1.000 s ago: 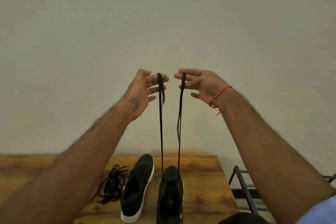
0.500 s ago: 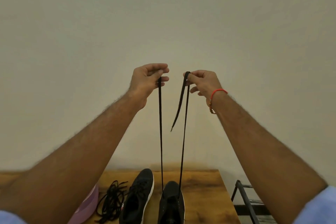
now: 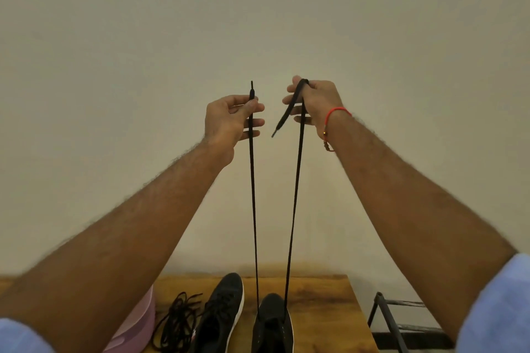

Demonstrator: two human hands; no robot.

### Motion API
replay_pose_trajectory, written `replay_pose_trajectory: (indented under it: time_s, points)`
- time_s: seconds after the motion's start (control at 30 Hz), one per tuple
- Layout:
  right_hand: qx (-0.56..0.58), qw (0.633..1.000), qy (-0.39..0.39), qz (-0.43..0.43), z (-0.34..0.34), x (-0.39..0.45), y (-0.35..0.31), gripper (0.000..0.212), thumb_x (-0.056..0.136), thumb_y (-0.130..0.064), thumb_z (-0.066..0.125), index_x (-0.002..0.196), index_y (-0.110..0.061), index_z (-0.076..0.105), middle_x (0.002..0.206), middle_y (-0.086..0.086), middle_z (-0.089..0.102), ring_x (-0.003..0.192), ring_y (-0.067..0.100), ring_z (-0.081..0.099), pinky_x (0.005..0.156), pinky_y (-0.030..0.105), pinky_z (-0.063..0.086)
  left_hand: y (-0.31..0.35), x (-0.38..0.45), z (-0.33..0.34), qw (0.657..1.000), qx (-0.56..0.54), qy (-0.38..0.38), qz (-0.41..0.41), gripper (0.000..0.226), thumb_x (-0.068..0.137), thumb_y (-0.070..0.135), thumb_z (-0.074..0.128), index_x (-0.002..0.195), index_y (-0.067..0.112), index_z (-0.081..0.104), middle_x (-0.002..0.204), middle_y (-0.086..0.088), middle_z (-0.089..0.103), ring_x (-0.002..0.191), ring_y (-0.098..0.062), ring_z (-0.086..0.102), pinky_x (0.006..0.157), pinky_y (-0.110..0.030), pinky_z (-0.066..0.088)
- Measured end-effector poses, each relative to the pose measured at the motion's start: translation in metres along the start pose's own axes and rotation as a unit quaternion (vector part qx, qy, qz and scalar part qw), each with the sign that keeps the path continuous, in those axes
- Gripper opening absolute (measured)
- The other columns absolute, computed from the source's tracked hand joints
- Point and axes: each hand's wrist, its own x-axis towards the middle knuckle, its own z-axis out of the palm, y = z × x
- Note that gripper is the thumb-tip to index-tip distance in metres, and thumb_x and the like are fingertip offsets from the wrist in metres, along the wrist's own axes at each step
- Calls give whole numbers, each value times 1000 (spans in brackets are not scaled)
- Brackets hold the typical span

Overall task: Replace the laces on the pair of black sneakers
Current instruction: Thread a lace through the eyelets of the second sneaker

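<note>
Plain beige wall [image 3: 258,23] behind a wooden counter [image 3: 329,301]. A black lace [image 3: 253,209] rises in two taut strands from the right-hand black sneaker [image 3: 272,324] on the counter. Both arms are raised and extended. The left hand [image 3: 229,120] pinches one strand between thumb and forefinger, the tip standing above the grip. The right hand [image 3: 315,103] grips the other strand, its end draped over the fingers and hanging loose. The second sneaker [image 3: 220,312] lies just left; a loose lace pile [image 3: 177,321] beside it.
</note>
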Motion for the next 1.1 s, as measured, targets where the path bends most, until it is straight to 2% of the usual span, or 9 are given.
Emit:
replay_pose_trajectory:
  time_s: [0.1,0.2,0.37,0.53,0.63,0.73,0.9,1.0,1.1]
  points:
    - [19,999,9,31,4,6,-8,31,101,-35,57,101,-6,68,71,4,63,49,14,49,50,27,49,5,7,1,1000,-10,8,-1,23,95,19,70,115,8,69,99,-5,77,82,-25,76,71,-43,64]
    - [27,983,-83,159,7,6,-7,26,101,-31,54,84,-13,61,50,-6,41,41,10,33,45,21,34,10,15,1,999,-22,23,-6,20,95,19,71,111,8,70,98,-6,76,83,-27,76,68,-43,64]
    - [59,936,-188,293,7,4,12,34,94,-22,50,61,-21,40,51,-10,25,43,8,21,44,18,26,12,25,3,999,-19,41,-18,18,96,17,69,114,12,69,97,-5,76,82,-24,76,64,-41,64]
    - [249,922,-157,250,7,8,14,18,94,-2,39,88,-9,55,58,0,47,49,11,38,55,24,44,4,29,2,999,19,25,-30,19,96,26,70,112,15,70,96,1,77,84,-22,76,71,-44,64]
    - [347,911,-132,182,7,16,9,40,84,12,32,110,-4,58,91,13,63,63,22,57,64,32,54,1,31,2,998,45,21,-33,16,96,28,70,109,18,71,100,5,76,89,-19,74,79,-44,62]
    - [387,904,-140,118,7,17,-2,46,83,9,35,117,-4,63,98,12,65,68,21,58,63,30,53,0,32,3,998,48,18,-19,17,97,26,69,112,16,70,100,3,76,86,-19,75,78,-41,63]
    - [189,972,-137,24,6,6,17,23,97,-5,54,115,-7,69,104,9,74,67,19,63,57,28,51,-8,24,0,998,66,8,2,18,101,23,63,117,19,69,99,2,75,69,-10,69,59,-25,55]
    - [55,989,-137,11,6,-13,58,35,94,6,47,113,-11,70,109,6,74,65,21,66,51,29,48,-29,12,-8,984,171,-35,27,17,99,20,61,113,24,71,96,7,75,63,-5,58,51,-17,42]
    - [-26,989,-138,52,4,-41,110,53,87,14,34,112,-16,71,111,1,73,65,23,69,46,28,48,-66,-8,-17,934,329,-130,50,20,96,21,62,112,27,73,90,12,75,77,-1,62,61,-17,46]
